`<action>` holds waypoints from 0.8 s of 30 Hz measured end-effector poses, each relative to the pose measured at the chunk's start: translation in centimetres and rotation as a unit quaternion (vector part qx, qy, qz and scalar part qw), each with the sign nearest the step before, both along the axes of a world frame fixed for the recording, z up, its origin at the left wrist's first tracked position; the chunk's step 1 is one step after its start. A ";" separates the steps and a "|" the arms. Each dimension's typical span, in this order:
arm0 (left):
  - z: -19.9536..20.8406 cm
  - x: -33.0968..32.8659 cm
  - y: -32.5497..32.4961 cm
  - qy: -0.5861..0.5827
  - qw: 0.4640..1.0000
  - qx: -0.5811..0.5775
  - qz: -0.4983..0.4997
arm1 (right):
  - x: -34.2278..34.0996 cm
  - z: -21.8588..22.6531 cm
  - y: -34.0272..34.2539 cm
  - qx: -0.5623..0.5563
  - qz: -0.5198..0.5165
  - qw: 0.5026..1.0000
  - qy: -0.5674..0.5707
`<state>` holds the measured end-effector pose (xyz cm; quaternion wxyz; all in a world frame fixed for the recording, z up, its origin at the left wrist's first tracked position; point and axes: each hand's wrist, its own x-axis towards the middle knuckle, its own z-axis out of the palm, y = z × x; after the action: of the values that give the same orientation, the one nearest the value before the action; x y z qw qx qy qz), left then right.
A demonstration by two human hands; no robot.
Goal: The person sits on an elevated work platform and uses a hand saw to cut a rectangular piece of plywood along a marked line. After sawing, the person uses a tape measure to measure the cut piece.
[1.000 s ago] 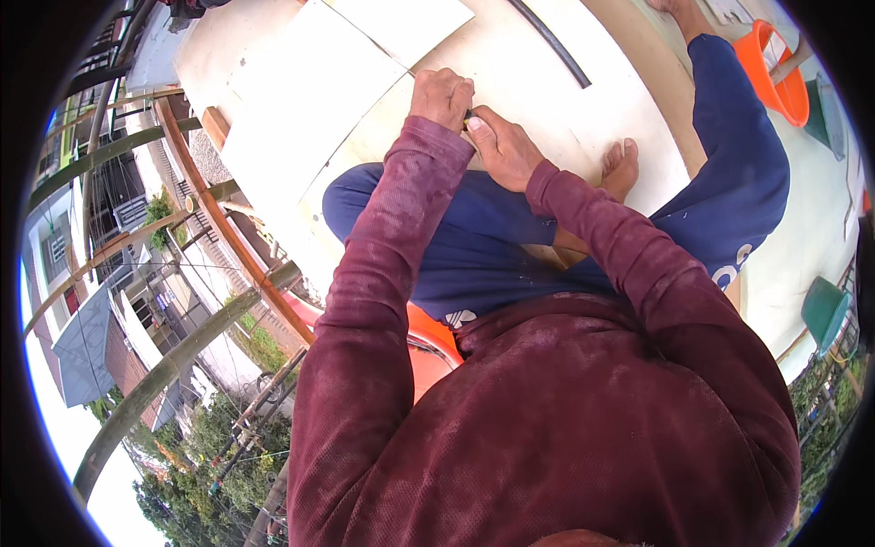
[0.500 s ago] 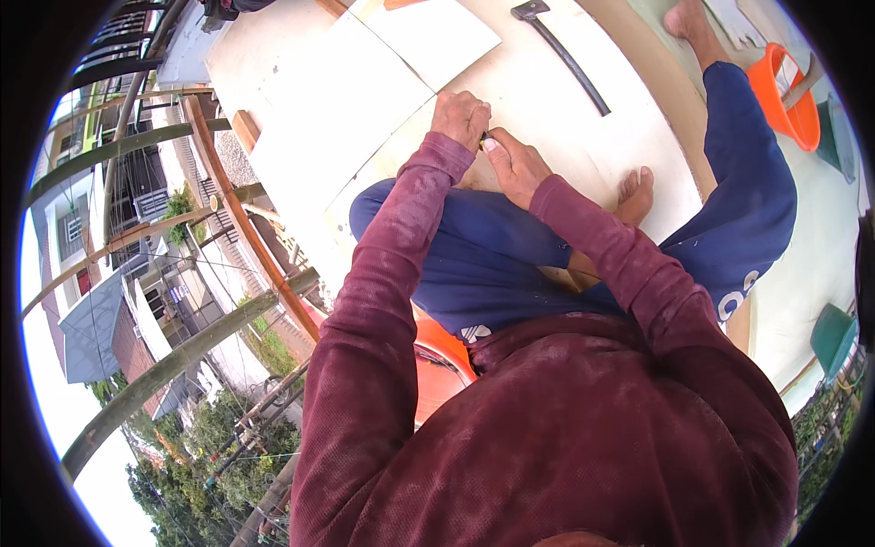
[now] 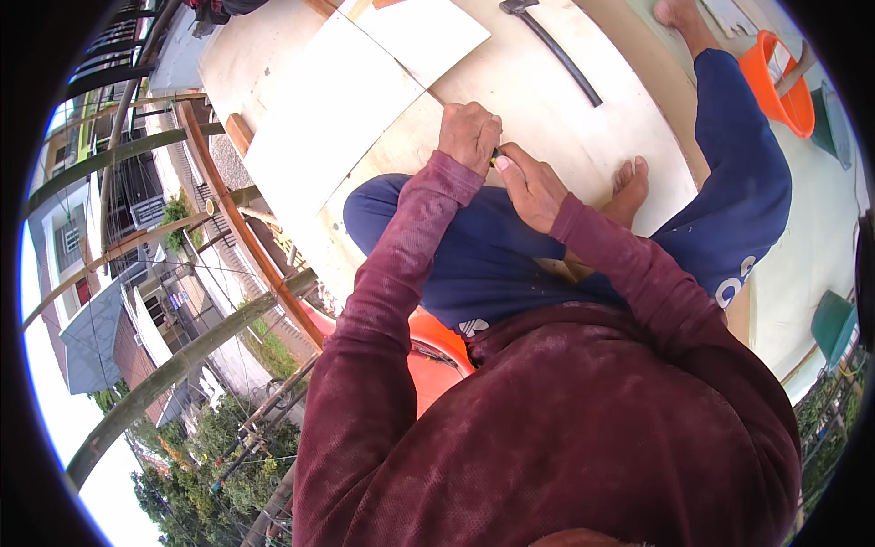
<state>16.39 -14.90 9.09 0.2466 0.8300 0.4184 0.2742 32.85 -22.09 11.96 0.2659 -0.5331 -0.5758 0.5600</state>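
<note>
Above my bent left leg (image 3: 401, 210), my two hands meet at a small black and yellow object (image 3: 496, 158). Fingers curled, my left hand (image 3: 468, 135) closes round one end of it. My right hand (image 3: 533, 190) pinches the other end, thumb laid along it. Most of the object is hidden by the fingers, so its kind cannot be made out. Just beyond my hands lie two white flat panels, a large one (image 3: 314, 105) and a smaller one (image 3: 433, 36), their edges close together. A black-handled hammer (image 3: 556, 55) rests on the pale board to the right.
I sit on a pale board surface (image 3: 629, 100), my bare right foot (image 3: 670, 14) far out. An orange bucket (image 3: 775, 87) and a green container (image 3: 834, 326) stand right. Another orange thing (image 3: 437, 342) is under me. Wooden and bamboo rails (image 3: 237, 219) edge the left, with houses beyond.
Both hands, still together on the small object, have come slightly nearer to me and to the right. The view has shifted a little; the panels and hammer appear higher.
</note>
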 end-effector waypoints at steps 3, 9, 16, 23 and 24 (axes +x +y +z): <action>3.9 4.1 -7.4 -0.065 0.997 -0.030 0.030 | 3.8 1.2 -6.8 0.145 0.021 0.989 0.023; -2.3 -1.7 2.7 0.005 0.998 0.029 0.051 | -2.8 -4.1 2.8 0.119 -0.036 0.992 0.025; 3.7 3.6 -6.7 -0.058 0.996 -0.038 0.048 | 3.8 2.0 -6.6 0.082 0.030 0.996 0.022; -3.9 -2.3 3.7 0.040 0.994 0.100 -0.021 | -1.6 -2.4 2.9 0.050 0.005 0.998 -0.024; -2.9 -1.7 2.3 0.029 0.998 0.063 0.001 | -1.2 -1.9 2.4 0.039 0.032 0.998 -0.037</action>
<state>14.71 -12.57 6.22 0.1813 0.8510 0.4084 0.2758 31.66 -19.73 10.04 0.2469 -0.5239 -0.6235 0.5251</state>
